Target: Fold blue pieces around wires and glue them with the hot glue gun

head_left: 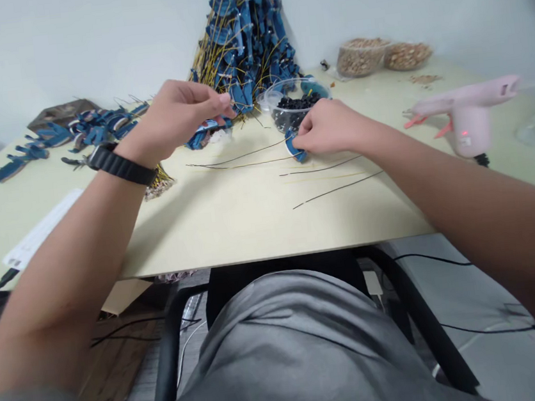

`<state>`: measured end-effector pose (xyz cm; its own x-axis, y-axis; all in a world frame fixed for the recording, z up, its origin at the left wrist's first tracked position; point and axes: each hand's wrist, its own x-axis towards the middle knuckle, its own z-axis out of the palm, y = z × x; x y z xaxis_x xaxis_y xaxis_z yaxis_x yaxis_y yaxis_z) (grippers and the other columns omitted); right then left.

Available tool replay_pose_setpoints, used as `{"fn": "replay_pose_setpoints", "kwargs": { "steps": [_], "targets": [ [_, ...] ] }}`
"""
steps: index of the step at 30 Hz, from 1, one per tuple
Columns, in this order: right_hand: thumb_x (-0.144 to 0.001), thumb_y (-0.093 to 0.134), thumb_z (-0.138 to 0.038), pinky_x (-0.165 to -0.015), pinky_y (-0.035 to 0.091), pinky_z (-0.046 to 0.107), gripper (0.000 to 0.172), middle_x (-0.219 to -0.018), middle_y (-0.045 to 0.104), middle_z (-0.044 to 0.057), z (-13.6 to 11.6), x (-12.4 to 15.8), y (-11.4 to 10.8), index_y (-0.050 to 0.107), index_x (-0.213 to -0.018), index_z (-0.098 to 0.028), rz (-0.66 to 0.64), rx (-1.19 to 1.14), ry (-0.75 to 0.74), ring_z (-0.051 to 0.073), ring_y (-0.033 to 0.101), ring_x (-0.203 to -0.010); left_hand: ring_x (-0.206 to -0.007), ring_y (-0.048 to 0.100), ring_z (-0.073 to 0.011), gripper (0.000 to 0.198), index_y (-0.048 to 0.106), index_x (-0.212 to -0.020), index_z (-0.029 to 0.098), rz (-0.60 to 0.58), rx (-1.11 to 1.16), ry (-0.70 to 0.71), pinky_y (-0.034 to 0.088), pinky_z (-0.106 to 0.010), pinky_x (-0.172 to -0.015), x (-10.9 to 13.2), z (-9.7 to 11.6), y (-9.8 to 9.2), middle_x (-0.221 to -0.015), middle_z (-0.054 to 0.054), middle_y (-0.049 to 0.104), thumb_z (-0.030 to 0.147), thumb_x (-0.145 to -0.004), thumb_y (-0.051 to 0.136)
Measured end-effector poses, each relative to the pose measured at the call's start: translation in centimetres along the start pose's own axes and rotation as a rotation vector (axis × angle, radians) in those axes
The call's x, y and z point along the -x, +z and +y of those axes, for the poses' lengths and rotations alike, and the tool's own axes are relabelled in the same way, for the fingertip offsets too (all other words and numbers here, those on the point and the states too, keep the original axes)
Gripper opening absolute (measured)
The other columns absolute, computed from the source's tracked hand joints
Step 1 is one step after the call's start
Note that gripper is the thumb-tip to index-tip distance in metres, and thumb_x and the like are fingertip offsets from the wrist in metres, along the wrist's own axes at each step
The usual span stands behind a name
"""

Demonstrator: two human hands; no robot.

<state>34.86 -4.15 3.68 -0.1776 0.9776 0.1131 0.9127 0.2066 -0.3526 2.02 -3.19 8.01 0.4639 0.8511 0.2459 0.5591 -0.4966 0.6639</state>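
Observation:
My left hand (188,116) is raised over the table with thumb and fingertips pinched together; anything between them is too small to make out. Lower and to the right, my right hand (331,127) grips a small blue piece with a pale edge (296,149) close to the tabletop. Thin dark wires (244,163) stretch leftward from around that piece. Just behind my right hand stands a clear round tub (282,118) of small black bits. Beneath my left hand lie a blue item (199,136) and something white (220,135).
A tall heap of blue pieces on yellow stems (249,35) leans on the wall. More blue pieces (95,127) lie left, near pliers (74,162). On the right are a pink glue gun (467,110) and containers of tan bits (361,58). Loose wires (334,189) lie in front.

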Motion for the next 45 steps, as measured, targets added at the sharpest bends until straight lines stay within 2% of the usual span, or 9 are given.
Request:
{"fn": "replay_pose_setpoints", "kwargs": {
  "steps": [3, 5, 11, 14, 21, 28, 35, 40, 45],
  "targets": [
    [-0.098, 0.098, -0.023, -0.091, 0.061, 0.048, 0.026, -0.073, 0.077, 0.015, -1.6, 1.0, -1.4, 0.086, -0.075, -0.019, -0.019, -0.017, 0.005, 0.035, 0.079, -0.097, -0.111, 0.069, -0.0297, 0.074, 0.090, -0.092, 0.036, 0.090, 0.106, -0.035, 0.064, -0.073, -0.125, 0.5, -1.6, -0.2, -0.123, 0.000, 0.100, 0.111, -0.093, 0.093],
    [-0.096, 0.097, -0.020, -0.092, 0.061, 0.048, 0.026, -0.077, 0.080, 0.015, -2.5, 1.5, -2.1, 0.084, -0.074, -0.021, -0.024, -0.016, 0.012, 0.036, 0.079, -0.098, -0.109, 0.071, -0.0279, 0.071, 0.091, -0.095, 0.034, 0.074, 0.109, -0.045, 0.065, -0.070, -0.124, 0.2, -2.8, -0.1, -0.121, -0.003, 0.100, 0.105, -0.098, 0.094],
    [-0.101, 0.086, -0.024, -0.094, 0.056, 0.046, 0.018, -0.096, 0.087, 0.012, -3.3, 2.6, -4.1, 0.082, -0.083, -0.025, -0.124, 0.032, -0.034, 0.034, 0.078, -0.100, -0.098, 0.074, -0.0205, 0.033, 0.092, -0.096, 0.023, 0.110, 0.183, -0.143, 0.066, -0.039, -0.103, -1.1, -5.0, 0.8, -0.105, -0.009, 0.094, 0.049, -0.116, 0.091],
    [-0.104, 0.085, -0.026, -0.092, 0.054, 0.047, 0.020, -0.096, 0.086, 0.011, -2.8, 3.0, -5.0, 0.081, -0.084, -0.026, -0.138, 0.031, -0.064, 0.031, 0.073, -0.094, -0.097, 0.072, -0.0187, 0.029, 0.094, -0.094, 0.024, 0.094, 0.189, -0.134, 0.062, -0.032, -0.095, -1.0, -4.8, 0.9, -0.105, -0.007, 0.094, 0.037, -0.119, 0.086],
    [-0.104, 0.088, -0.033, -0.086, 0.047, 0.043, 0.021, -0.087, 0.081, 0.007, -2.7, 3.6, -5.8, 0.082, -0.085, -0.026, -0.183, 0.028, -0.217, 0.027, 0.070, -0.090, -0.102, 0.082, -0.0184, 0.034, 0.099, -0.111, 0.019, -0.045, 0.396, -0.107, 0.062, -0.032, -0.097, -0.8, -5.4, 1.7, -0.121, -0.011, 0.099, 0.051, -0.121, 0.090],
    [-0.098, 0.088, -0.028, -0.084, 0.044, 0.043, 0.023, -0.078, 0.074, 0.003, -4.6, 3.3, -4.3, 0.076, -0.079, -0.027, -0.107, -0.054, -0.443, 0.026, 0.068, -0.087, -0.138, 0.093, -0.0396, 0.053, 0.096, -0.132, 0.020, -0.339, 0.739, -0.070, 0.070, -0.057, -0.129, -1.1, -6.2, 5.1, -0.130, -0.017, 0.098, 0.071, -0.117, 0.095],
    [-0.106, 0.084, -0.039, -0.082, 0.045, 0.044, 0.024, -0.079, 0.073, 0.004, -5.3, 2.4, -2.8, 0.080, -0.084, -0.029, -0.030, -0.134, -0.588, 0.026, 0.066, -0.083, -0.147, 0.093, -0.0411, 0.047, 0.096, -0.125, 0.022, -0.368, 0.830, -0.163, 0.070, -0.059, -0.128, -0.6, -5.4, 7.0, -0.131, -0.010, 0.096, 0.063, -0.127, 0.073],
    [-0.109, 0.082, -0.040, -0.082, 0.047, 0.045, 0.024, -0.087, 0.081, 0.006, -5.6, 2.2, -2.3, 0.084, -0.088, -0.029, 0.007, -0.152, -0.638, 0.029, 0.070, -0.088, -0.151, 0.091, -0.0436, 0.053, 0.092, -0.136, 0.022, -0.520, 0.943, -0.052, 0.069, -0.060, -0.135, -0.7, -6.3, 6.9, -0.146, -0.015, 0.096, 0.068, -0.110, 0.098],
    [-0.110, 0.082, -0.038, -0.084, 0.048, 0.044, 0.022, -0.089, 0.082, 0.006, -5.4, 2.0, -2.0, 0.085, -0.091, -0.028, 0.022, -0.164, -0.661, 0.027, 0.071, -0.086, -0.153, 0.090, -0.0428, 0.058, 0.093, -0.142, 0.024, -0.550, 1.000, -0.012, 0.069, -0.060, -0.135, -0.7, -7.4, 7.0, -0.159, -0.013, 0.093, 0.071, -0.109, 0.100]
  ]
}}
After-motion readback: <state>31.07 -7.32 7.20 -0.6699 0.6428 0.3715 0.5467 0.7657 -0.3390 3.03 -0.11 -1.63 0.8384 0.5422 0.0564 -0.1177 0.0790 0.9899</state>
